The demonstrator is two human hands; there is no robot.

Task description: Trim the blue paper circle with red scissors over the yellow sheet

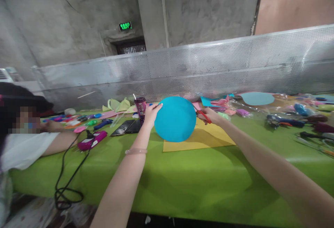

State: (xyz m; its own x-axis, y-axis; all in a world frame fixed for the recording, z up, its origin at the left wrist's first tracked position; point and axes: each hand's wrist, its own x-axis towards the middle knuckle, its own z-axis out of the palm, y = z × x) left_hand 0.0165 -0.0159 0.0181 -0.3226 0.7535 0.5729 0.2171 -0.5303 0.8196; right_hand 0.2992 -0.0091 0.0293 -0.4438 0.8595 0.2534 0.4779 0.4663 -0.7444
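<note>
Because one edge of the blue disc (175,119) is pinched between the thumb and fingers of the left hand (152,114), nearly the whole round face is left uncovered and turned toward the viewer. The upper left edge is gripped, presumably so that the opposite side can be reached freely. There, red-handled scissors (205,116) are grasped in the right hand (212,116), with the handles enclosed by its fingers and the blades pointed at the disc's right edge. Whether the blades are open or touching that edge cannot be told.

The disc is held in front of a yellow sheet (203,142), part of which is hidden behind it; whether its lower rim is rested on the sheet cannot be made out. By the sheet, the green table (156,179) is partly covered, perhaps as a flat place for work.

To the left, a phone (122,128) and a lidded cup (140,108) are set out beyond the forearm, probably so that elbow room is left. A purple block (92,141) is placed near the front, with a black cable (62,179) hung over the table's edge, beside a co-worker's white sleeve (28,149).
</note>
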